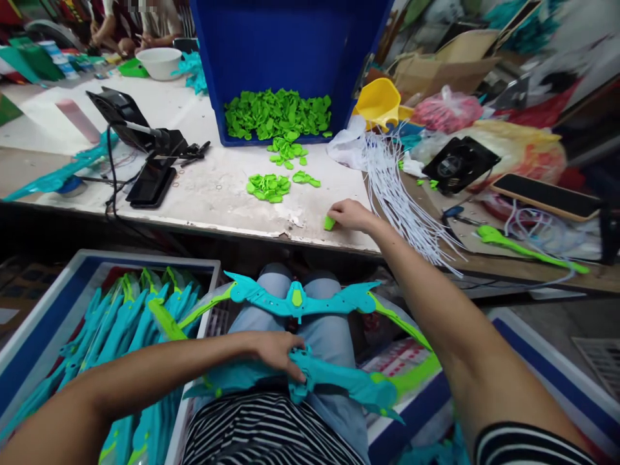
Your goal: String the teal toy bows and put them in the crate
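Note:
My left hand (278, 352) is closed around the middle of a turquoise and green plastic toy bow (343, 378) lying across my lap. Farther out, over my knees, rests another toy bow (264, 300) with a green piece at its centre. My right hand (352, 215) is at the front of the table, its fingers pinched on a small green plastic piece (329, 223). Left of that hand are a small pile of green pieces (268, 187) and a few loose ones (306, 179).
A blue bin (285, 45) holding many green pieces lies tipped toward me. Black phone stands (150, 135) are at left, white strings (392, 187) and a phone (547, 196) at right. Below left, a crate (145, 258) holds several bows; another crate (533, 361) is at right.

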A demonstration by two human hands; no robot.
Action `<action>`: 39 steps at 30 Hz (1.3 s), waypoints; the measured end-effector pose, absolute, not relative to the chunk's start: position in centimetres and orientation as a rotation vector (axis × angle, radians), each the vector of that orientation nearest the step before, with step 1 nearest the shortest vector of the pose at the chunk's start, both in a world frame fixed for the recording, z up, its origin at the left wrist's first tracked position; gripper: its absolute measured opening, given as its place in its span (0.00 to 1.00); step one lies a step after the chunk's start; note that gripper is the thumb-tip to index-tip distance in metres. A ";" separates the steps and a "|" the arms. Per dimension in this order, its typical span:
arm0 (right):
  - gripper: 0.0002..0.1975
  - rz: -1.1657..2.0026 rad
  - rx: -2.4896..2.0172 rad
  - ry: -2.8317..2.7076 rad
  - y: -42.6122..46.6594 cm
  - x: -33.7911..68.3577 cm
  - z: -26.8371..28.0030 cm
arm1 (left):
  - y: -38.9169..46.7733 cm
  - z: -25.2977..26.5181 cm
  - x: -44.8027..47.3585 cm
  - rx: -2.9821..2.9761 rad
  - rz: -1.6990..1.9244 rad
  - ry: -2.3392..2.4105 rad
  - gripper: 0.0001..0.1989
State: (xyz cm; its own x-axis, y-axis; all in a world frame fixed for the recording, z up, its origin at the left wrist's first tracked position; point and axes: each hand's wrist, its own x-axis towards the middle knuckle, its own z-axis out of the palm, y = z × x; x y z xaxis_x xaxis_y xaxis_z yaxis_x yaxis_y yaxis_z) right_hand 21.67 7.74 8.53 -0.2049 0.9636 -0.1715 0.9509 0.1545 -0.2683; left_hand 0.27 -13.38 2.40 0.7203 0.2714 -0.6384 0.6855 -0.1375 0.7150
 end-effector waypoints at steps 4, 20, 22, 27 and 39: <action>0.15 0.280 -1.886 -2.275 6.0 21.6 6.9 | -12.6 -0.6 0.0 1.537 -0.338 0.824 0.20; 0.10 0.425 -1.039 -2.228 -17.5 18.9 0.8 | -12.4 -3.8 -1.3 1.223 -0.122 0.829 0.19; 0.09 0.407 -1.079 -2.261 -21.7 18.0 -0.5 | -12.5 -3.8 -1.2 1.198 -0.121 0.837 0.21; 0.09 0.304 -1.194 -2.261 -25.0 17.2 -2.9 | -12.8 -3.7 -1.0 1.199 -0.114 0.844 0.27; 0.10 0.435 -1.507 -2.088 -25.2 16.5 -4.2 | -12.9 -3.7 -1.5 1.376 -0.117 0.749 0.24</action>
